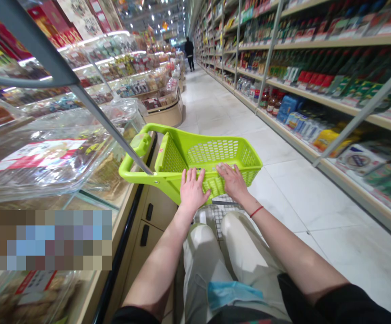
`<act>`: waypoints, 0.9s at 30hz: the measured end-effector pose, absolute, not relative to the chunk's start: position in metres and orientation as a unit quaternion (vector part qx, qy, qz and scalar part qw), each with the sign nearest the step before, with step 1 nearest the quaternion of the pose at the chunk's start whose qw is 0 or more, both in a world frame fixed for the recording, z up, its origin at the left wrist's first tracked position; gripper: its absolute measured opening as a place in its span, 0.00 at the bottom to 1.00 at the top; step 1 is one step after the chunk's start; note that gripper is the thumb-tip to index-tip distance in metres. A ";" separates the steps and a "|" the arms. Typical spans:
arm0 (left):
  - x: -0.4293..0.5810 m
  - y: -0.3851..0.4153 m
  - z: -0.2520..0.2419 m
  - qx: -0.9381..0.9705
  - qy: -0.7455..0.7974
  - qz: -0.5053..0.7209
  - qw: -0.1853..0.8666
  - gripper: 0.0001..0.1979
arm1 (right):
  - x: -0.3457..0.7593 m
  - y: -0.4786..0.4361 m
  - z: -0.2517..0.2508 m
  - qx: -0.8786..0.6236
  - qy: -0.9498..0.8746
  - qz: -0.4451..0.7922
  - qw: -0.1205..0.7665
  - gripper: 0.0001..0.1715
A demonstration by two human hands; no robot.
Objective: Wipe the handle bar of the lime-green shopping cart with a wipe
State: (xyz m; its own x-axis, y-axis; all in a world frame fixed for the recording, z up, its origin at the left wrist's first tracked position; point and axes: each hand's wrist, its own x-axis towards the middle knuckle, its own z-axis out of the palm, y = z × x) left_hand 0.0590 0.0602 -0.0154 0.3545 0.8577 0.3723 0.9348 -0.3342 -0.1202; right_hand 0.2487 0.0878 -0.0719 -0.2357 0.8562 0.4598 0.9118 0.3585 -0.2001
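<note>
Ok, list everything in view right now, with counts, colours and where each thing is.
shopping trolley: 1, lime green, straight ahead on the aisle floor
glass display counter: 1 long run, clear and beige, along the left, holding packaged food
store shelves: 1 long run, beige, along the right, stocked with bottles and packets
shopper: 1, dressed in black, far down the aisle
floor tiles: many, white, underfoot
blue cloth: 1, pale blue, at the person's lap
trousers: 1 pair, off-white, on the person
left hand: 1, flat on the trolley's rim
right hand: 1, flat on the rim
wristband: 1, red, on the right wrist
</note>
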 end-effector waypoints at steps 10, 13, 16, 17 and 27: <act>0.059 0.061 -0.017 -0.806 -0.555 -0.121 0.165 0.38 | 0.314 0.093 -0.092 -0.683 -0.681 -0.083 0.251 0.38; 0.059 0.061 -0.018 -0.809 -0.551 -0.122 0.169 0.39 | 0.302 0.093 -0.095 -0.699 -0.654 -0.082 0.279 0.39; 0.059 0.061 -0.017 -0.811 -0.547 -0.122 0.167 0.39 | 0.277 0.091 -0.093 -0.690 -0.657 -0.085 0.293 0.40; 0.059 0.061 -0.017 -0.812 -0.546 -0.122 0.166 0.39 | 0.268 0.089 -0.091 -0.683 -0.666 -0.082 0.290 0.40; 0.059 0.060 -0.017 -0.812 -0.546 -0.126 0.164 0.40 | 0.210 0.079 -0.065 -0.565 -0.770 -0.021 0.294 0.41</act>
State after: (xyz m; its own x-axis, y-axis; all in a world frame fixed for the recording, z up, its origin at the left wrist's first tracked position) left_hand 0.0593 0.0603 -0.0168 0.3719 0.8456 0.3829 0.9279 -0.3497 -0.1290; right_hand 0.2103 0.0795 -0.0655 -0.1880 0.8585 0.4771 0.8830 0.3605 -0.3008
